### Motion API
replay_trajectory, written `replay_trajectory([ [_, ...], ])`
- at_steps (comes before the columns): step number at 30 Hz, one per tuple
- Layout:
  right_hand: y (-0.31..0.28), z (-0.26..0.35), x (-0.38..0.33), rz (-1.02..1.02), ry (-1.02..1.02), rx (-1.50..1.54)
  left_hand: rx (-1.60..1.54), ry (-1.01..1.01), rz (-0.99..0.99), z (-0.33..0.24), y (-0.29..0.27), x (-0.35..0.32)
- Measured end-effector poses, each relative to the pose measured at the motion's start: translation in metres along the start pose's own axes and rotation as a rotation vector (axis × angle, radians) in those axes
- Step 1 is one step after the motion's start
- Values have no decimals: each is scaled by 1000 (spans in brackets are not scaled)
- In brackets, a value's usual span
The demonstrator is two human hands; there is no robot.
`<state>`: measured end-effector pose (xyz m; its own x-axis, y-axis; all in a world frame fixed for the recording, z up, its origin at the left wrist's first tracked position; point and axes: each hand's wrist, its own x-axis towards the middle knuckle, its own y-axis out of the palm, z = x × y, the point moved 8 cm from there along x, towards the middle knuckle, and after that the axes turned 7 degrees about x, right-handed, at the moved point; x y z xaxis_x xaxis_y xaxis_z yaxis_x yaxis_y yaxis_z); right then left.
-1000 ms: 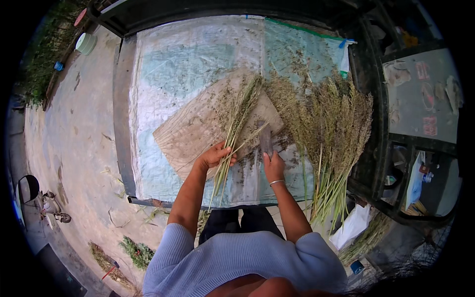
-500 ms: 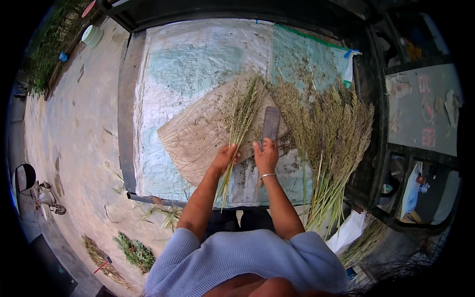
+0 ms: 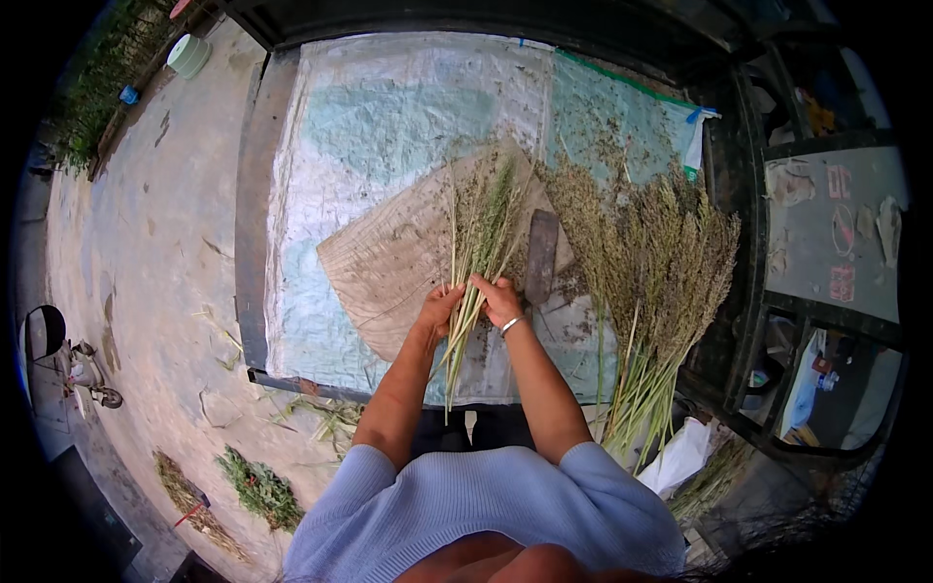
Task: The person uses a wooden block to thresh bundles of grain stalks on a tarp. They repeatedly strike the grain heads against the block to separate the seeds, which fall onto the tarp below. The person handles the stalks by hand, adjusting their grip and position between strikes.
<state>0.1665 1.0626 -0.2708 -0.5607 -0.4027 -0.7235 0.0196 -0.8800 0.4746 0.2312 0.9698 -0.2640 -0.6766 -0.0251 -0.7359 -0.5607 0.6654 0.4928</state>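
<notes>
My left hand [image 3: 442, 309]: closed around the stems of a seed-headed bunch [image 3: 494, 219].
My right hand [image 3: 499, 301]: gripping the same stems, just beside my left.
Brown board [image 3: 374, 253]: beneath the bunch's heads.
Dark slab [image 3: 541, 257]: lying right of my bunch.
Stalk pile [image 3: 671, 262]: farther right.
Pale tub [image 3: 190, 56]: well apart, far left.

A pale tub [image 3: 189, 56] and a small blue object [image 3: 128, 94] sit near green plants [image 3: 92, 112]. A scooter [image 3: 90, 377] stands at left; a leafy bunch [image 3: 259, 488] lies on the floor [image 3: 155, 262].
</notes>
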Motion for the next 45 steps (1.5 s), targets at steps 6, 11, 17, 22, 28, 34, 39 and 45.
replay_trajectory([
  [6, 15, -15, -4, 102, 6, 116, 355, 297, -165, -2, -29, 12],
  [11, 11, -10, -10, 146, 39, 43, 714, 206, -70, -31, 21, -23],
  [17, -7, -4, 6, -13, -75, -396, 438, -104, 122, -9, 25, -18],
  [22, -18, 72, -59, -374, -664, -840, 576, -62, 103, -8, 2, -8],
  [28, -85, 85, -70, -889, -612, -1108, 1393, 406, -233, -34, 8, -2],
  [34, -96, 62, -44, -580, -630, -646, 1664, 328, -464, -50, 17, -13],
  [39, -36, 95, -96, -403, -843, -846, 1735, 243, -420, -53, 8, -19],
  [45, 20, 108, -64, 229, -959, -1750, 1788, 257, -383, -58, 21, -5],
])
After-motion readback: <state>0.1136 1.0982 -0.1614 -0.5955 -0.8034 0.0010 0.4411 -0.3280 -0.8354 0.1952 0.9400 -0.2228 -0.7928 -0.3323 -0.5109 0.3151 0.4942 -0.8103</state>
